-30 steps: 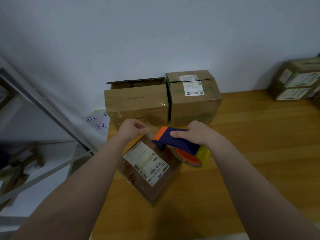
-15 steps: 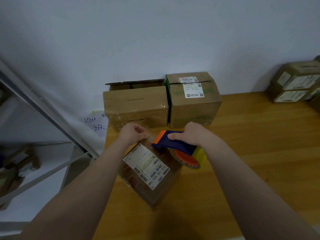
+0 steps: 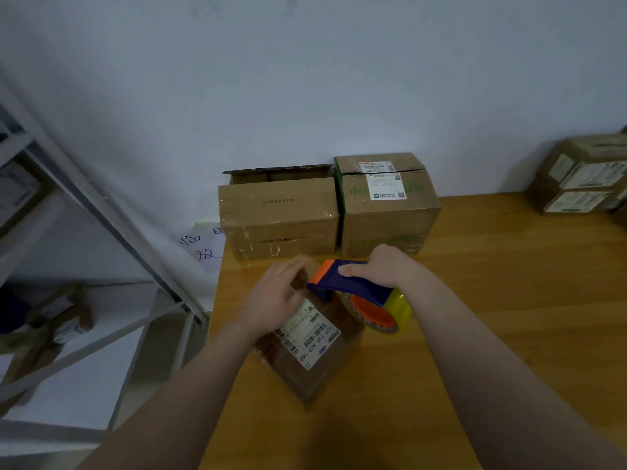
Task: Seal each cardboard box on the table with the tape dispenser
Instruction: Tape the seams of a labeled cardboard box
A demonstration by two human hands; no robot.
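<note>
Currently: cardboard box (image 3: 315,364) under my left hand (image 3: 274,296), label (image 3: 312,334) "159 159 A03-160"; my right hand (image 3: 383,269) grips tape dispenser (image 3: 353,286) just beside. Left fingers (image 3: 288,270), pinched earlier, now lie loose, flat.

Bare left hand (image 3: 271,296), bare right hand (image 3: 385,271), both forearms bare to the frame's lower edge

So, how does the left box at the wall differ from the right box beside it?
The left box has a flap standing open at the back; the right box has its flaps down. The left box shows no white label; the right box carries white labels and green print. Both are brown cardboard and stand side by side on the table.
</note>
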